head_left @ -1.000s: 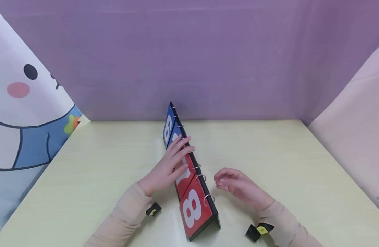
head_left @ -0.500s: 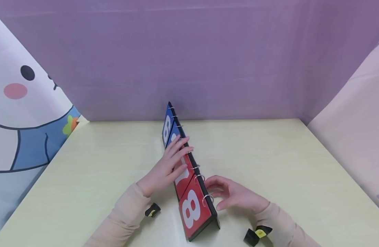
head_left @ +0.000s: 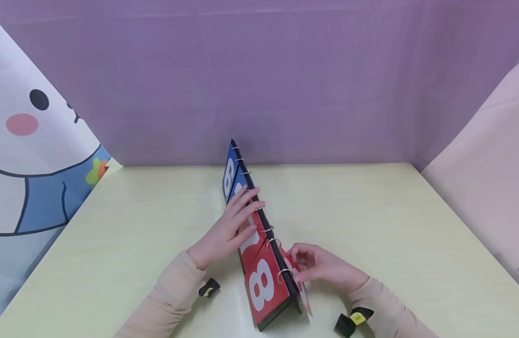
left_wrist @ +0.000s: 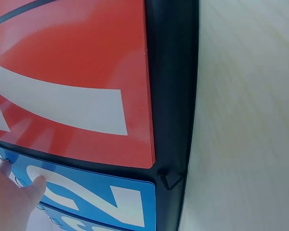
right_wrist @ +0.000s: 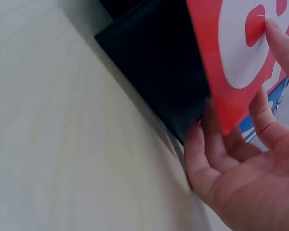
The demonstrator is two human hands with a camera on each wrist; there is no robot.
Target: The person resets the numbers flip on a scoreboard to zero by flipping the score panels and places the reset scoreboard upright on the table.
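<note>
Pale table (head_left: 382, 211); right hand (head_left: 327, 267) pinches red card (right_wrist: 236, 57) between thumb and fingers

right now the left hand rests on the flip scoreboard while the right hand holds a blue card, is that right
Not quite: the card the right hand holds is red, not blue, as the right wrist view shows. The rest stands.
</note>
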